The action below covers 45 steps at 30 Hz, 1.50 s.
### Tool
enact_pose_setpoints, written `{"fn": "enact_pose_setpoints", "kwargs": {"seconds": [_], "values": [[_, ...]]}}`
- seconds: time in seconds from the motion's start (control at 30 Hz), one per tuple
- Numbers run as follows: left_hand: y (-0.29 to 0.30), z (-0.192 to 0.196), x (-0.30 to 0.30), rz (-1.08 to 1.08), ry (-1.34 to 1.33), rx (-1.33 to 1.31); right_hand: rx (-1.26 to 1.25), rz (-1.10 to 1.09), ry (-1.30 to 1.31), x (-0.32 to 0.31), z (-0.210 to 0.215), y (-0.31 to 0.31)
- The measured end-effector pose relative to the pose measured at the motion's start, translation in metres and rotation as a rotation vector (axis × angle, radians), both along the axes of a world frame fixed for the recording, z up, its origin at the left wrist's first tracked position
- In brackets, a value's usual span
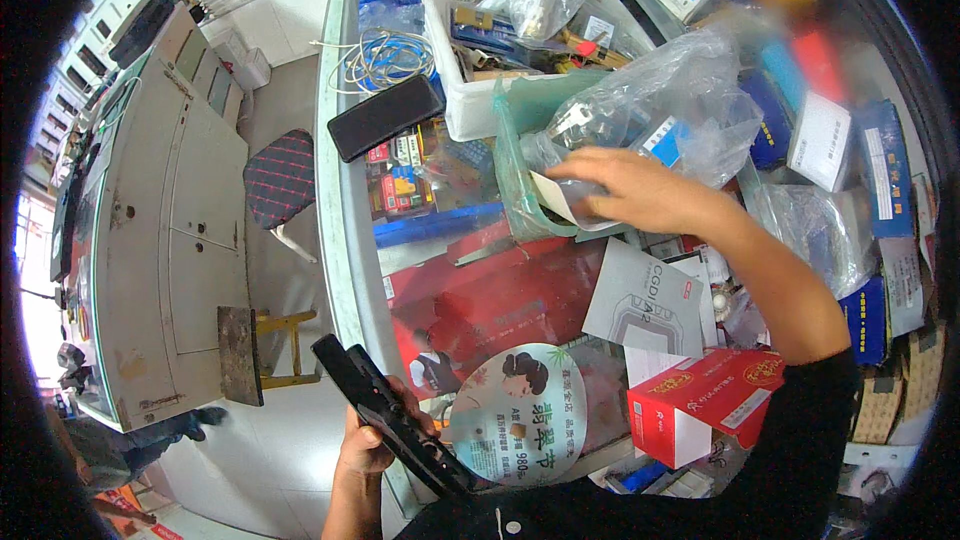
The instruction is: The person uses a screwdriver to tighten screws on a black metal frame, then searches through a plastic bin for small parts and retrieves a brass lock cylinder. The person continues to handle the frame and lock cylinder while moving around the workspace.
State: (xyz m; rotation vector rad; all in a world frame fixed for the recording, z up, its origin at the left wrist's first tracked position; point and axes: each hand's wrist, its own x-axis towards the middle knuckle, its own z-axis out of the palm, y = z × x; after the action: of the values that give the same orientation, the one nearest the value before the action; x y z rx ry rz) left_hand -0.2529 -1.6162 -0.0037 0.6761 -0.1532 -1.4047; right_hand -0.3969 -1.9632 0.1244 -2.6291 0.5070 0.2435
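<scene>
Black and long, the flat device (395, 420) sat gripped in the left hand (368, 440) low at the near edge of the glass table (345, 200), fingers curled around its lower half. The right hand (640, 190) reached well away from it, up across the table, fingers pressed together on a white card (560, 202) at the mouth of a green plastic bag (520, 165). A round paper fan (515, 410) lay just beside the device, and a red box (705, 400) sat under the right forearm.
</scene>
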Motion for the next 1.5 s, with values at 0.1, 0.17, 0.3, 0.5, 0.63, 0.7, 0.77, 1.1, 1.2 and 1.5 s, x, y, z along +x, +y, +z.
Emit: {"fn": "enact_pose_setpoints", "kwargs": {"seconds": [0.1, 0.17, 0.3, 0.5, 0.63, 0.7, 0.77, 1.1, 1.2, 1.5], "values": [[0.002, 0.000, 0.002, 0.011, 0.012, 0.015, 0.066, 0.026, -0.024, 0.001, -0.012, -0.006], [0.003, -0.001, 0.003, 0.027, 0.035, 0.028, 0.056, 0.057, -0.052, 0.000, -0.014, -0.009], [0.002, -0.003, 0.001, 0.043, 0.026, 0.025, 0.014, -0.097, -0.127, -0.003, -0.015, -0.009], [0.002, -0.008, 0.002, 0.007, 0.009, -0.012, 0.078, -0.388, -0.499, -0.014, -0.022, -0.005], [0.007, -0.005, 0.007, 0.030, 0.045, 0.012, 0.254, -0.585, -0.564, -0.015, -0.017, -0.020], [0.008, -0.001, 0.008, 0.071, 0.085, 0.068, 0.320, -0.594, -0.666, -0.012, -0.011, -0.032], [0.007, 0.000, 0.010, 0.079, 0.102, 0.051, 0.268, -0.627, -0.591, -0.006, -0.005, -0.044], [0.017, -0.004, 0.011, 0.096, 0.091, 0.020, 0.269, -0.563, -0.688, 0.001, 0.002, -0.070], [0.017, -0.005, 0.013, 0.121, 0.075, 0.010, 0.252, -0.569, -0.684, -0.005, 0.009, -0.077], [0.012, 0.000, 0.008, 0.095, 0.152, -0.049, 0.399, -0.451, -0.816, -0.014, 0.051, -0.073]]}}
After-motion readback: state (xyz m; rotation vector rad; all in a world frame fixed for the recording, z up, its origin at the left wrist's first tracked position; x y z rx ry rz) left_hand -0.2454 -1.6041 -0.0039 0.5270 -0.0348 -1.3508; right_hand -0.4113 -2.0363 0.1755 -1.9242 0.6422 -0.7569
